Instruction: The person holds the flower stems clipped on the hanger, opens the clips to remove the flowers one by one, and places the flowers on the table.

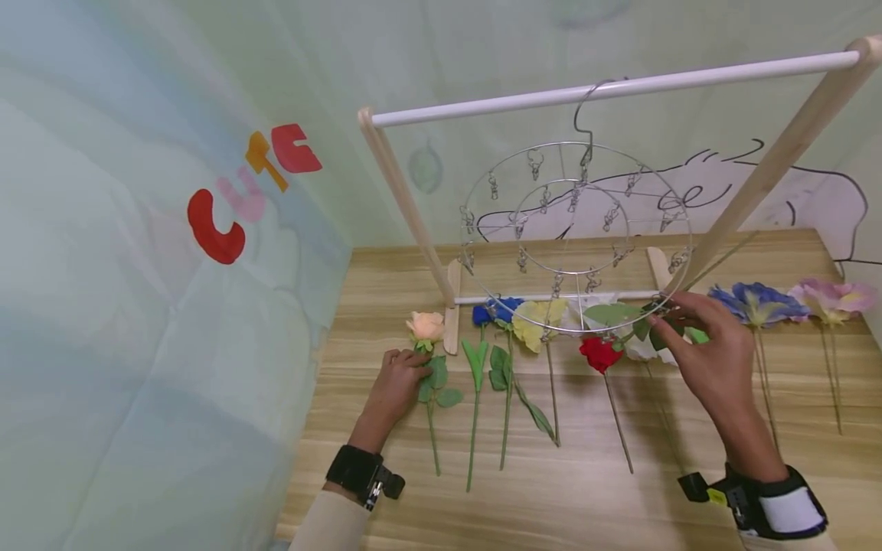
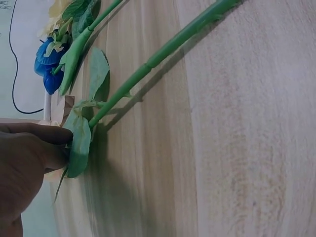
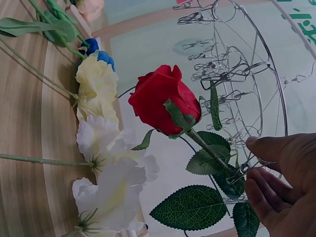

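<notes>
My left hand (image 1: 402, 376) pinches a peach rose (image 1: 426, 327) just under its bloom, and the rose lies on the wooden table. In the left wrist view, fingers (image 2: 49, 140) meet at its leaves, with the green stem (image 2: 148, 66) running away from them. My right hand (image 1: 720, 352) is at the right front rim of a round wire hanger (image 1: 577, 142). Its thumb and fingers pinch a metal clip (image 3: 240, 171) at the leafy stem of a red rose (image 3: 165, 101). The rose's bloom hangs tilted below the rim; leaves partly cover the clip.
The hanger hooks over a white rod (image 1: 482, 109) on a wooden stand, with several other clips dangling. Across the table lie blue roses (image 1: 506, 308), a yellow flower (image 1: 537, 325) and white flowers (image 3: 116, 187). Farther right are a blue-purple flower (image 1: 754, 302) and a pink flower (image 1: 830, 298).
</notes>
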A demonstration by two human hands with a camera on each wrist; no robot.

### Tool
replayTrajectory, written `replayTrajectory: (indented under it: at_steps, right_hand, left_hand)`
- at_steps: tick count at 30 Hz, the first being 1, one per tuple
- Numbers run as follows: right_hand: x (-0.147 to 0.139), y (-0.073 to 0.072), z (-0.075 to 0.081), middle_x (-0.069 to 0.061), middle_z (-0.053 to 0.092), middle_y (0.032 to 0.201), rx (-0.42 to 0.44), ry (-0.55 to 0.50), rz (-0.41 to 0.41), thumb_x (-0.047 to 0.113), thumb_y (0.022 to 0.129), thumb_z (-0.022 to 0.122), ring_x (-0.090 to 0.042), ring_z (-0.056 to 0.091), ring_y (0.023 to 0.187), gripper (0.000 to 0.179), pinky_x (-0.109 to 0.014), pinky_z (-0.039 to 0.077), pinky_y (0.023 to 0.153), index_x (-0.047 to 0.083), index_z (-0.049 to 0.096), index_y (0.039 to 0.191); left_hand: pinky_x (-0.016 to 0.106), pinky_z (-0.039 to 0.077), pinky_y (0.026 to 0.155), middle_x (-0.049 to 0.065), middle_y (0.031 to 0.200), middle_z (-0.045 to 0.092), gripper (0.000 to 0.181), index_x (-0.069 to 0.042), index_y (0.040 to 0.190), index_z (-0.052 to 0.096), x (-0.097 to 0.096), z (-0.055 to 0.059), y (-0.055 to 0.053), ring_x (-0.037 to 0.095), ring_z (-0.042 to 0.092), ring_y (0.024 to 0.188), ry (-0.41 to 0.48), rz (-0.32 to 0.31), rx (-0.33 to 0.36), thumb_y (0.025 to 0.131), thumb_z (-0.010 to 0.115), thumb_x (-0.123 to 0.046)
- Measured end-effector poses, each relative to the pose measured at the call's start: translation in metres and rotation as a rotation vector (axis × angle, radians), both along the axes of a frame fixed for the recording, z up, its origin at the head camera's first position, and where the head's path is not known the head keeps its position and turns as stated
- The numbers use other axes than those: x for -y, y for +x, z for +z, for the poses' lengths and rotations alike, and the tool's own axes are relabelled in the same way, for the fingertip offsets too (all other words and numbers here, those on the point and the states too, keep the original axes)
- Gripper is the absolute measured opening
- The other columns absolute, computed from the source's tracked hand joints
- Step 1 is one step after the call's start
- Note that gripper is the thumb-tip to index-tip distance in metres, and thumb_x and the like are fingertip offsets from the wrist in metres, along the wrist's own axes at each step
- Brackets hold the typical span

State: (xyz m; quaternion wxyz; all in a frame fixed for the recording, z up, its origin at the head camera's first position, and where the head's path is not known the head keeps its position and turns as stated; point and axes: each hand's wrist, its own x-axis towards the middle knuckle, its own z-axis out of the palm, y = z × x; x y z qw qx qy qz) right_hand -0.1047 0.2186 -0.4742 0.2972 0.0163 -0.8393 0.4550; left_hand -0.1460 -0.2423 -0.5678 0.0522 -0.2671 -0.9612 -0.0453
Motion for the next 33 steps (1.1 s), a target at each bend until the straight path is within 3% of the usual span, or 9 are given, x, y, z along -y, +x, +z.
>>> replayTrajectory:
  at_steps: [9,15,22,33]
  right_hand:
    - [0.000,-0.002,0.001,-0.024,0.075,0.111,-0.018,0.025,0.008,-0.016,0.079,0.084,0.019,0.060,0.094,0.037,-0.001,0.046,0.084,-0.005,0.078,0.114]
    - [0.002,-0.001,0.005,-0.024,0.076,0.108,-0.019,0.068,0.025,-0.013,0.080,0.085,0.021,0.058,0.091,0.036,0.000,0.043,0.084,-0.003,0.079,0.114]
    - [0.007,0.001,0.007,-0.019,0.078,0.099,0.042,0.118,0.085,-0.008,0.082,0.087,0.021,0.056,0.085,0.041,-0.003,0.044,0.076,0.003,0.079,0.120]
    - [0.013,0.006,0.015,-0.010,0.079,0.098,0.163,0.179,0.213,-0.003,0.085,0.086,0.014,0.059,0.082,0.043,-0.007,0.048,0.070,0.006,0.077,0.127]
  left_hand:
    - [0.049,0.046,0.100,0.005,0.126,0.078,0.026,-0.013,0.109,0.085,-0.003,0.006,0.002,0.025,0.068,0.113,0.063,-0.028,-0.040,0.090,0.077,0.004]
    - [0.050,0.046,0.101,0.006,0.127,0.078,0.033,-0.010,0.110,0.083,-0.012,0.019,0.006,0.026,0.068,0.117,0.138,-0.057,-0.062,0.084,0.081,0.010]
    - [0.049,0.046,0.100,0.005,0.128,0.077,0.035,-0.010,0.118,0.081,-0.026,0.037,0.013,0.023,0.068,0.118,0.172,-0.092,-0.085,0.085,0.084,0.003]
    - [0.047,0.047,0.098,0.003,0.127,0.078,0.037,-0.012,0.117,0.082,-0.046,0.065,0.023,0.021,0.069,0.115,0.229,-0.195,-0.217,0.083,0.089,-0.001]
